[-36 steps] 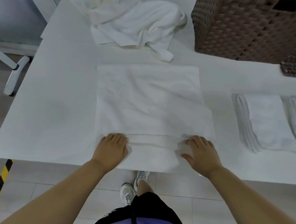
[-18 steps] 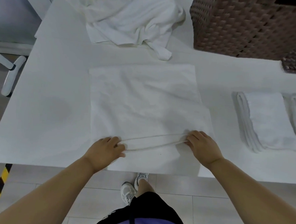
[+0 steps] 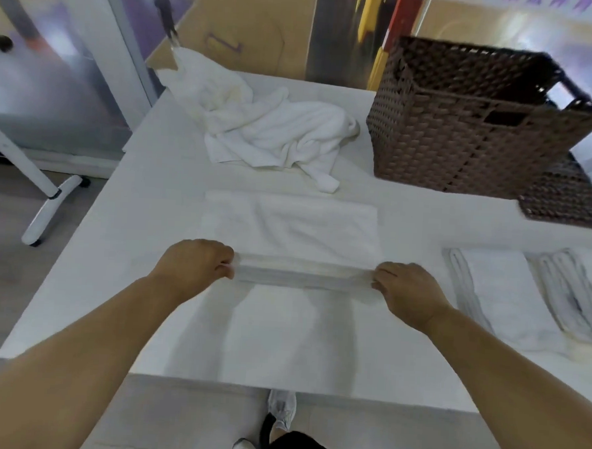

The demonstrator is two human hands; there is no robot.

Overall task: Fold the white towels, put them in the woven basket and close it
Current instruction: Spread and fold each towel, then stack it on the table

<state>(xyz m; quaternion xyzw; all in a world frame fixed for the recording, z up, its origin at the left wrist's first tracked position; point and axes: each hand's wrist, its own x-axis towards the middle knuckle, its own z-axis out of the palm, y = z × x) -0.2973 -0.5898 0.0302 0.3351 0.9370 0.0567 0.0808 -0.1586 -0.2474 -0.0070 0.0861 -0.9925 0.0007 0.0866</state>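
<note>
White towel (image 3: 289,229) on the counter (image 3: 151,216), its lifted near edge pinched at either end by the left hand (image 3: 196,267) and right hand (image 3: 409,295); the rest lies just beyond them. Folding step; next, probably, lay that edge squarely on the far edge.

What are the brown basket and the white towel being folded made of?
The basket looks like woven wicker or plastic rattan, dark brown and matte; its criss-cross weave shows. The towel seems soft white cloth, probably cotton; it folds and creases limply.
</note>
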